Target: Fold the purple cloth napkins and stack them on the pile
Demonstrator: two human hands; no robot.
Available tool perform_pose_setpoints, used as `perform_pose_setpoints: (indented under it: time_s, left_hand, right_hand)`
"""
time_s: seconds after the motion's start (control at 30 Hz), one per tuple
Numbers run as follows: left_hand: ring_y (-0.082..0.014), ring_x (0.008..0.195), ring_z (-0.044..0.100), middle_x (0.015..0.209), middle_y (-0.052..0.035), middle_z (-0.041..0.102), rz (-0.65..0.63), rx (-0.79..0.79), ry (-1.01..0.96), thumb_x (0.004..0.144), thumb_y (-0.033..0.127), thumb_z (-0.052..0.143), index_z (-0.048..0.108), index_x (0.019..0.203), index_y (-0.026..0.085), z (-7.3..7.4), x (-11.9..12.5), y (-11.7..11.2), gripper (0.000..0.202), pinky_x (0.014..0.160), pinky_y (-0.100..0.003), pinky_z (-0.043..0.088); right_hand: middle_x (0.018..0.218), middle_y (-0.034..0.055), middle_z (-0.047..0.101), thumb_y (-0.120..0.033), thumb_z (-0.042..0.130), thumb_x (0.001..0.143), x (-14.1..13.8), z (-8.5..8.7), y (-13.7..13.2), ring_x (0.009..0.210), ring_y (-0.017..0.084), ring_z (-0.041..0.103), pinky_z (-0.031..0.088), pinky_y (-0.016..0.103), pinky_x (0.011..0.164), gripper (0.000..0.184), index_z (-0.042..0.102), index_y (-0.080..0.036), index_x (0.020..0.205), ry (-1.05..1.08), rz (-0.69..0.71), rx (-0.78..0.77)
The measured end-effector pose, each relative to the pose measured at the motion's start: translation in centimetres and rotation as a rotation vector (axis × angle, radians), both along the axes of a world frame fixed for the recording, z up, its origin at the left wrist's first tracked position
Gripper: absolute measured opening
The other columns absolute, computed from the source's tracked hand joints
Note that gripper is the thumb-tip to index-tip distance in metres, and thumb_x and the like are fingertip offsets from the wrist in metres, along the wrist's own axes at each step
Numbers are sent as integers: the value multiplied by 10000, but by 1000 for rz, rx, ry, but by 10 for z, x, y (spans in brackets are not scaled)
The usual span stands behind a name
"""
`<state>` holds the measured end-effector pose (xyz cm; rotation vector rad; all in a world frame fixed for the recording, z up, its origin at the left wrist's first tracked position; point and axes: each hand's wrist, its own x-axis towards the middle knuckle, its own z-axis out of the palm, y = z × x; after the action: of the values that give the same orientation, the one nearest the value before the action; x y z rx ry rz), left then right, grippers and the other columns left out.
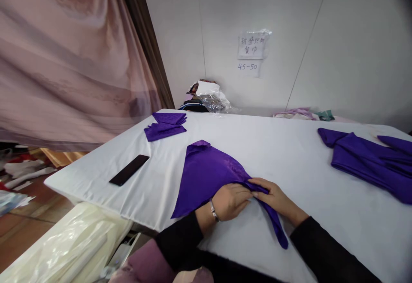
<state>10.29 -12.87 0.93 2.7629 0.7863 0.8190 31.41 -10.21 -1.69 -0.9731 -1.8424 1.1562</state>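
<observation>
A purple cloth napkin (206, 173) lies on the white table (277, 146) near its front edge, partly folded, with one corner trailing toward me. My left hand (230, 201), with a bracelet at the wrist, is closed on the napkin's gathered right part. My right hand (273, 197) touches it from the right, fingers pinching the same gathered fold. Both sleeves are black.
A stack of folded purple napkins (165, 125) sits at the table's far left. A heap of loose purple cloths (370, 158) lies at the right. A black phone (129, 170) rests near the left edge. A pink curtain (71, 60) hangs at left; bags (206, 96) lie by the wall.
</observation>
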Motion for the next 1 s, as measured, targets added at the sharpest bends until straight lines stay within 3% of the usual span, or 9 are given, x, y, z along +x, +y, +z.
perform_pose_setpoints:
  time_s: [0.1, 0.2, 0.33, 0.47, 0.6, 0.7, 0.8, 0.9, 1.0]
  left_hand:
    - [-207, 1032, 611, 1107, -86, 671, 193, 82, -83, 867, 177, 478, 568, 1122, 184, -3, -24, -13, 270, 914, -366, 493]
    - [-236, 1106, 578, 1207, -109, 622, 396, 140, -75, 843, 158, 506, 530, 1209, 214, -11, -50, -26, 371, 927, -428, 487]
    - [-275, 1181, 520, 1285, -126, 566, 666, 123, -36, 813, 179, 545, 487, 1281, 208, -17, -82, -34, 472, 954, -475, 460]
    - [-258, 997, 610, 983, -85, 694, 794, 49, -14, 824, 224, 545, 640, 1023, 208, -12, -106, -32, 221, 882, -451, 476]
    - [-205, 773, 632, 781, -41, 688, 810, -54, -13, 821, 240, 543, 662, 799, 210, 0, -125, -28, 124, 749, -372, 485]
    - [-191, 762, 631, 786, -37, 695, 791, -23, -26, 845, 261, 523, 680, 835, 210, 15, -137, -26, 166, 730, -345, 475]
    - [-193, 773, 627, 803, -44, 698, 830, 149, -18, 874, 274, 502, 692, 887, 206, 38, -144, -24, 203, 761, -363, 457]
    - [-196, 845, 626, 878, -55, 704, 832, 355, -13, 887, 246, 497, 689, 938, 207, 60, -142, -20, 202, 853, -393, 430]
    - [-196, 945, 616, 983, -59, 702, 813, 478, -17, 889, 217, 502, 676, 990, 222, 71, -134, -13, 201, 934, -409, 395]
  right_hand:
    - [1096, 61, 666, -346, 596, 832, -4, 2, -2, 1031, 229, 600, 447, 388, 949, 263, 689, -223, 1045, -24, -14, 24]
    - [942, 62, 689, -390, 532, 874, -7, 7, -5, 918, 222, 624, 483, 366, 858, 274, 698, -195, 972, -45, -37, 8]
    - [1027, 80, 675, -396, 533, 873, -8, 11, -7, 974, 234, 613, 474, 372, 885, 279, 700, -194, 967, -30, -61, 41]
    - [1246, 88, 586, -347, 571, 848, -5, 9, -5, 1161, 252, 520, 398, 404, 1005, 203, 715, -206, 822, 8, -146, 207]
    - [1162, 86, 636, -302, 596, 831, -4, 10, -6, 1166, 251, 510, 380, 410, 1016, 146, 709, -211, 812, 57, -138, 291]
    - [902, 53, 691, -341, 605, 827, -8, 16, -15, 875, 215, 618, 479, 338, 805, 174, 707, -201, 844, 38, -69, 114]
    - [687, 1, 631, -402, 611, 817, -14, 25, -28, 620, 145, 558, 436, 265, 586, 245, 678, -171, 768, 66, 50, -185]
    - [635, -22, 585, -403, 657, 782, -18, 31, -37, 555, 102, 499, 393, 236, 542, 258, 648, -148, 742, 125, 227, -431]
    - [652, -20, 599, -373, 710, 731, -17, 30, -37, 562, 99, 514, 413, 236, 570, 244, 653, -139, 768, 130, 354, -572]
